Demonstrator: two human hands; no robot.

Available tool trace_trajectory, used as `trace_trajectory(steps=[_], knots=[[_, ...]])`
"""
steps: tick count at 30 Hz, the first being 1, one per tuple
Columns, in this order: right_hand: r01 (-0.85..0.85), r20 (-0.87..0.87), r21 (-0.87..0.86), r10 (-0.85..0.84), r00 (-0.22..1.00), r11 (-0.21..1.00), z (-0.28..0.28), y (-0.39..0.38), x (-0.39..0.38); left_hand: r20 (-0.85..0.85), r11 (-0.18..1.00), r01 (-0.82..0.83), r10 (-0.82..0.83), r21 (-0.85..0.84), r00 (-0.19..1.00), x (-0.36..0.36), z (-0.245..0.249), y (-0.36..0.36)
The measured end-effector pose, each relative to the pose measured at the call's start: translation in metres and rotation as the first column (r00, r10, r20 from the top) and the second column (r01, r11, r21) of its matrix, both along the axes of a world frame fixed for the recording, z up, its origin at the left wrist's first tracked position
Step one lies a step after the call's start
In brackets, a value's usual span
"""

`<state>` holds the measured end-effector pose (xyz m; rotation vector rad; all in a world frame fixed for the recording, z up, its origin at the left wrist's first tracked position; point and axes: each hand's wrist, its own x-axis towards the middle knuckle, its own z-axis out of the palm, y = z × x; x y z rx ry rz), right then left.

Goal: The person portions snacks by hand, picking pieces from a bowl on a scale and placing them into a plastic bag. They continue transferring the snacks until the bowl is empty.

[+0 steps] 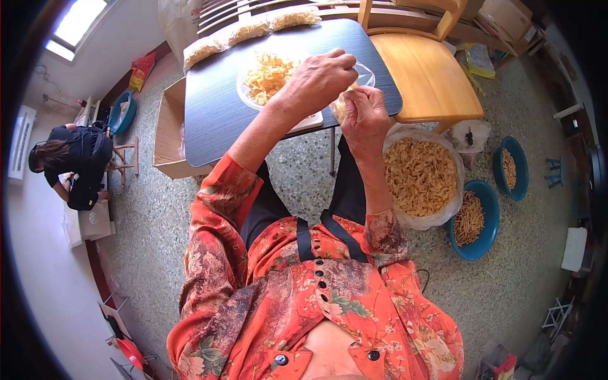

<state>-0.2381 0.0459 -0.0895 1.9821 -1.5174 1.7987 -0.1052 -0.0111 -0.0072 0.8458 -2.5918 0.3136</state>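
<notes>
Dark table beneath, right hand pinches bag, long axis unclear.

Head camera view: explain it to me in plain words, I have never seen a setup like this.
There is no machine here, only a person's bare hands. The single picture comes from a camera worn on the head, looking forward and down, so the person's own shirt fills the bottom.

On the dark table lie pale yellow pieces in a clear container, with filled bags along the far edge. The right hand pinches what looks like a small clear bag. The left hand is just beside it; whether it holds anything is hidden.

To the right, a large open bag of similar pieces stands on the floor.
</notes>
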Motion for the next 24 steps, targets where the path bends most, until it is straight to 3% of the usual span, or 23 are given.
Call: trace_trajectory(steps=[1,3,4,7,9,11,14,18,21,24], knots=[[0.002,0.000,0.002,-0.002,1.000,1.000,-0.001,0.001,-0.001,0.000,1.000,0.002,-0.002,0.002,1.000,-0.002,-0.005,-0.003],[0.011,-0.005,-0.005,-0.011,1.000,1.000,-0.003,0.000,-0.003,-0.220,0.985,0.135,-0.110,0.106,0.969,-0.004,-0.010,-0.007],[0.008,-0.004,-0.007,-0.008,1.000,1.000,-0.003,-0.001,-0.005,-0.296,0.981,0.092,-0.037,0.172,0.954,-0.003,-0.008,-0.006],[0.041,-0.048,-0.035,-0.042,0.998,0.999,-0.006,-0.001,-0.012,-0.492,0.996,0.090,-0.082,-0.008,0.867,0.018,0.010,-0.020],[0.063,-0.042,-0.057,-0.066,0.997,0.996,-0.006,-0.003,-0.014,-0.564,0.993,0.067,-0.001,0.096,0.826,0.040,0.022,-0.025],[0.072,-0.033,-0.041,-0.073,0.997,0.997,-0.005,-0.002,-0.014,-0.476,0.985,-0.075,0.139,0.152,0.868,0.062,0.028,-0.025],[0.071,-0.022,-0.026,-0.072,0.997,0.997,-0.005,0.002,-0.014,-0.349,0.969,-0.171,0.224,0.176,0.910,0.089,0.021,-0.026],[0.062,-0.024,-0.016,-0.062,0.998,0.998,-0.005,0.002,-0.013,-0.316,0.933,-0.238,0.319,0.270,0.893,0.108,0.009,-0.025],[0.055,-0.030,-0.011,-0.055,0.998,0.998,-0.004,0.002,-0.012,-0.270,0.937,-0.166,0.254,0.308,0.929,0.100,-0.001,-0.028],[0.050,-0.030,0.002,-0.050,0.998,0.999,-0.002,0.005,-0.010,-0.191,0.912,-0.199,0.280,0.358,0.941,0.081,-0.013,-0.038]])
